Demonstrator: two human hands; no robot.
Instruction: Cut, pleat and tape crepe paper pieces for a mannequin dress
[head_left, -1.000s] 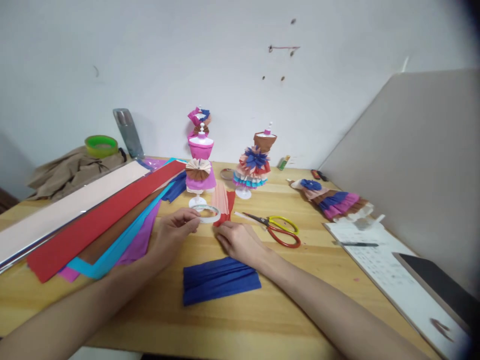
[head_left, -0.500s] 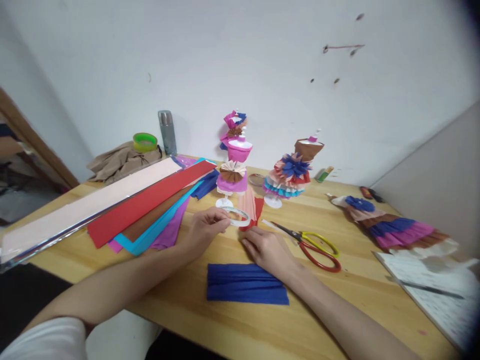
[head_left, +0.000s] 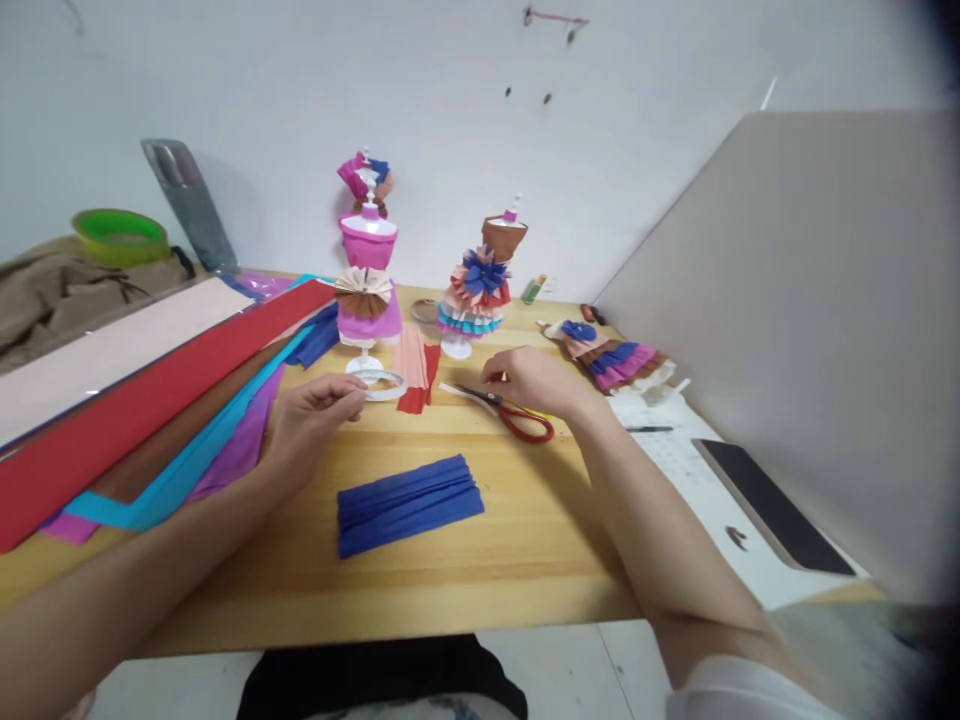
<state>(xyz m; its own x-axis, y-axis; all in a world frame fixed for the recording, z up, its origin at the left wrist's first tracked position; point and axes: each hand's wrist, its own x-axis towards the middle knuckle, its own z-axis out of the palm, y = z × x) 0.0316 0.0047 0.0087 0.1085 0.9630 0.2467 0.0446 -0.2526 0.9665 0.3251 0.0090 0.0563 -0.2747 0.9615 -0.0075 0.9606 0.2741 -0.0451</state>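
Observation:
My left hand point(head_left: 319, 415) pinches a roll of white tape point(head_left: 386, 386) above the table, in front of a small mannequin in a pink paper dress point(head_left: 369, 245). Over the scissors point(head_left: 525, 422) with red and yellow handles hovers my right hand point(head_left: 536, 380), fingers curled down; whether they touch anything is hidden. A thin white strip point(head_left: 459, 391) lies by the blades. Pleated blue crepe paper point(head_left: 409, 505) rests flat near the front edge. Pink point(head_left: 411, 358) and red point(head_left: 415, 398) pieces lie behind the tape.
Long crepe sheets point(head_left: 150, 410) cover the left side. Behind them stand a flask point(head_left: 191, 205) and a green tape roll point(head_left: 121, 237) on brown cloth. A second dressed mannequin point(head_left: 480, 285) is at the back; a paper dress point(head_left: 615, 360) and white sheet point(head_left: 667, 480) lie right.
The view has turned to the right. My right hand has moved from beside the red paper to over the scissors. My left hand still holds the tape roll.

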